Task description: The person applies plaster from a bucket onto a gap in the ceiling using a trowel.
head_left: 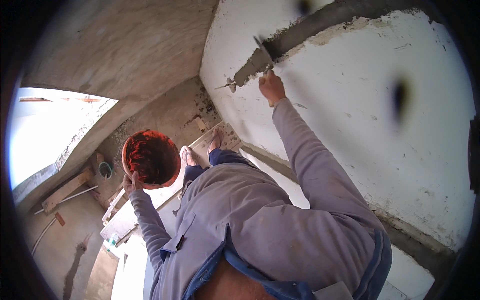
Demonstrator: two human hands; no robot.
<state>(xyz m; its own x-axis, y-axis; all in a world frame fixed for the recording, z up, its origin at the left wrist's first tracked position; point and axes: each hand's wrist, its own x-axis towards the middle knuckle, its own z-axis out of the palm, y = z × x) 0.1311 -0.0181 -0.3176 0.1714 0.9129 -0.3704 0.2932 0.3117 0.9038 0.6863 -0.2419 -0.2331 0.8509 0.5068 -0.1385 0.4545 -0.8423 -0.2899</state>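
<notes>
My left hand (132, 183) is closed on the rim of an orange-red bucket (176, 165), which is tilted so that its dark, smeared inside shows. How much it holds cannot be made out. My right hand (272, 87) reaches up to the white wall (360, 85), its fingers wrapped round the handle of a trowel (262, 49). The thin blade appears nearly edge-on against a band of wet grey mortar (252, 66) along the wall. Rough edges and a small lump of mortar (231, 85) mark the band's left end.
My feet stand on a plank (202, 146) beside the wall. Lower down at the left are wooden boards (65, 192), a small green-rimmed container (105, 170) and a thin white rod (80, 194). A bright opening (50, 130) breaks the brown plastered wall (130, 45).
</notes>
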